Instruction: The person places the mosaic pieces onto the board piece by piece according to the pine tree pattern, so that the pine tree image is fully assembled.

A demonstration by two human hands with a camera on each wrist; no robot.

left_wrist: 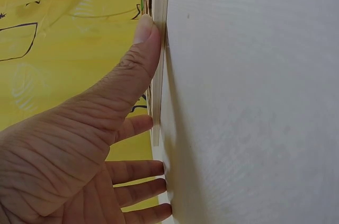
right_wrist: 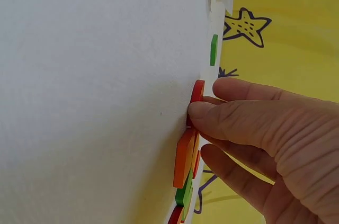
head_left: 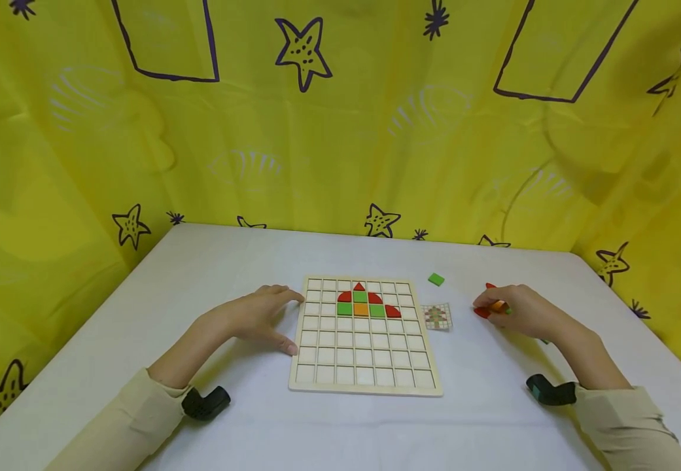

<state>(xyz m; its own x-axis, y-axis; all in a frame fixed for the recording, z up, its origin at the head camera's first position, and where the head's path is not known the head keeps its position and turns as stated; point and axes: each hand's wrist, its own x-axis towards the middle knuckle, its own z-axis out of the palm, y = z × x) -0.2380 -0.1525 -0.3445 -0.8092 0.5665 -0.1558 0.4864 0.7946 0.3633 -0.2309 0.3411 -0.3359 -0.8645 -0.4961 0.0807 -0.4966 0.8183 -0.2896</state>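
A pale wooden grid board [head_left: 346, 358] lies on the table with red, green and orange tiles set in its upper squares. Beside its left edge is my left hand [head_left: 260, 315], fingers spread, thumb and index finger touching that edge. In the left wrist view the thumb [left_wrist: 145, 41] lies against the board's side [left_wrist: 158, 75]. To the board's right, my right hand [head_left: 525, 314] is over a small pile of tiles. Its thumb and a finger pinch a red tile [right_wrist: 197, 90]; an orange tile [right_wrist: 183, 158] and a green tile [right_wrist: 184, 192] lie close by, partly hidden.
A small pattern card [head_left: 437, 316] lies against the board's right edge. Behind it sits a loose green tile [head_left: 436, 279]. A yellow cloth [head_left: 328, 131] with drawn stars hangs behind the white table [head_left: 240, 255].
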